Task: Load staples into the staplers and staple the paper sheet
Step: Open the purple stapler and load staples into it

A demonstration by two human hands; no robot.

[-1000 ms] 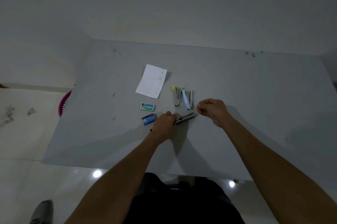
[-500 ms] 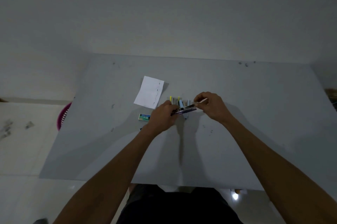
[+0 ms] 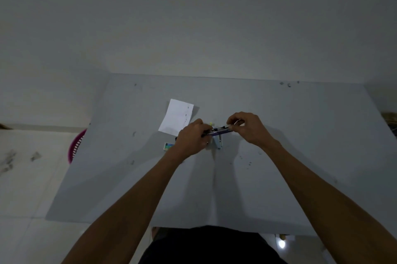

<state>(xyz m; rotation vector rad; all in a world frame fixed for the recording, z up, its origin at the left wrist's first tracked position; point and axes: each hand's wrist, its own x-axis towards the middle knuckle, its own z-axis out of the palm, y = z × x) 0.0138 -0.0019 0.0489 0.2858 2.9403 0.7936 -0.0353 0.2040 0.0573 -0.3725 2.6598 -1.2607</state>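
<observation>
- Pink basket [image 3: 75, 146] peeks out past the table's [image 3: 300, 134] left edge, at nine o'clock from the hands.
- Paper sheet [image 3: 177, 116] lies flat at eleven o'clock of the left hand; a staple box [image 3: 168, 146] sits at its eight o'clock.
- Left hand [image 3: 192, 138] is closed around one end of the dark stapler [image 3: 219, 131], held above the table.
- A light blue stapler [image 3: 218, 144] lies at six o'clock beneath it.
- Right hand [image 3: 247, 128] pinches the dark stapler's other end with its fingertips.
</observation>
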